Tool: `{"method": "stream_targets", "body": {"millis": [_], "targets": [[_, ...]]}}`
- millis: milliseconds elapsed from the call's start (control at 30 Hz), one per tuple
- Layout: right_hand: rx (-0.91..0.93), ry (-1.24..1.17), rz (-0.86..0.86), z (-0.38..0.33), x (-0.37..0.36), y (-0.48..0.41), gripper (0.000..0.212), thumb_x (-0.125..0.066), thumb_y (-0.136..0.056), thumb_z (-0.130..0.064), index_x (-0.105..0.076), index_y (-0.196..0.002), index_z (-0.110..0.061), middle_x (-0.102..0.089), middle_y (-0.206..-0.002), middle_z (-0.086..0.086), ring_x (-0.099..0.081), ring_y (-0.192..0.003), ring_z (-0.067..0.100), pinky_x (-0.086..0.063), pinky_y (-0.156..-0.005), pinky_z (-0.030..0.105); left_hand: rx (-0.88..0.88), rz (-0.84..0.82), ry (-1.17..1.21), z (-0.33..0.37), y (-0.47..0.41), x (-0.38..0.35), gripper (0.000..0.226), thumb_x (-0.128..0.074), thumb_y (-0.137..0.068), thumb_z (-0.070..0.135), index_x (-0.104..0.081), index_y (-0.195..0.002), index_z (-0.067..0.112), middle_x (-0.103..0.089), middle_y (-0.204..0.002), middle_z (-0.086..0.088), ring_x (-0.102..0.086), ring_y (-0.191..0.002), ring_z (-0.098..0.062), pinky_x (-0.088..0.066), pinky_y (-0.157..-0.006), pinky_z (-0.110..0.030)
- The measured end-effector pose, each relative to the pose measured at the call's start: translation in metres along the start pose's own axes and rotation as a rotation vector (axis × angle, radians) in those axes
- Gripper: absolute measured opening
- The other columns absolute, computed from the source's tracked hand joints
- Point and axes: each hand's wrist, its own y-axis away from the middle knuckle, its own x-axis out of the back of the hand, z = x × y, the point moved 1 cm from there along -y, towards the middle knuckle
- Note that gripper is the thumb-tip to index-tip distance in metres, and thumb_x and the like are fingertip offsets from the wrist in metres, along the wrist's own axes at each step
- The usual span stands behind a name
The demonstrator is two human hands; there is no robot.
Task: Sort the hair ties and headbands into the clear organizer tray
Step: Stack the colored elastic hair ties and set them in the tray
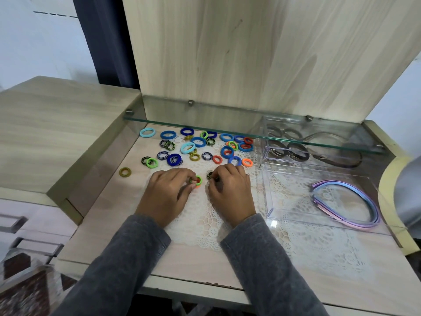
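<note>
Several coloured hair ties [198, 142] lie scattered on a lace mat at the back of the table. My left hand [168, 192] pinches a green and an orange hair tie [197, 180] between thumb and fingers. My right hand [230, 190] is closed on a dark striped hair tie [210, 175] right beside it. The clear organizer tray [271, 201] stands to the right. A pink-blue headband [355, 222] lies in its near compartment; dark headbands [298, 152] fill the far compartments.
A glass shelf [227, 128] runs across the back above the far hair ties and the tray's rear. An olive hair tie [124, 172] lies alone at the left. A raised wooden side cabinet [57, 133] borders the left. A grey object [407, 192] intrudes at the right edge.
</note>
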Motion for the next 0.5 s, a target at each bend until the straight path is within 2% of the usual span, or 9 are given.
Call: {"method": "stream_targets", "body": {"millis": [167, 300, 400, 500], "targets": [[0.055, -0.061, 0.05, -0.003, 0.003, 0.001, 0.012, -0.054, -0.088, -0.029, -0.058, -0.093, -0.019, -0.059, -0.097, -0.005, -0.046, -0.094, 0.016, -0.042, -0.08, 0.036, 0.059, -0.035, -0.013, 0.002, 0.0, 0.001, 0.025, -0.068, -0.088, 0.02, -0.061, -0.112, 0.018, -0.067, -0.107, 0.004, -0.063, -0.099, -0.016, -0.047, -0.09, -0.04], [0.149, -0.1, 0.102, -0.012, 0.004, 0.005, 0.016, -0.052, -0.09, -0.031, -0.06, -0.097, -0.019, -0.06, -0.098, -0.006, -0.049, -0.094, 0.016, -0.042, -0.079, 0.035, 0.114, -0.01, -0.011, 0.003, -0.001, 0.002, 0.029, -0.05, -0.094, 0.03, -0.056, -0.119, 0.019, -0.063, -0.118, 0.004, -0.057, -0.11, -0.014, -0.042, -0.094, -0.036], [0.207, -0.128, 0.1, -0.017, 0.004, 0.006, 0.017, -0.053, -0.091, -0.03, -0.06, -0.101, -0.018, -0.061, -0.1, -0.005, -0.05, -0.096, 0.015, -0.043, -0.08, 0.035, 0.209, 0.019, -0.053, 0.0, -0.001, 0.003, 0.035, -0.039, -0.093, 0.027, -0.054, -0.123, 0.017, -0.061, -0.123, 0.0, -0.055, -0.115, -0.018, -0.044, -0.097, -0.04], [0.242, -0.117, 0.092, -0.02, 0.003, 0.006, 0.022, -0.05, -0.091, -0.034, -0.06, -0.103, -0.018, -0.062, -0.102, -0.005, -0.051, -0.097, 0.016, -0.045, -0.08, 0.036, 0.338, -0.019, -0.153, -0.003, -0.001, 0.0, 0.045, -0.033, -0.092, 0.026, -0.051, -0.131, 0.011, -0.054, -0.137, -0.009, -0.046, -0.13, -0.026, -0.038, -0.106, -0.046]]}}
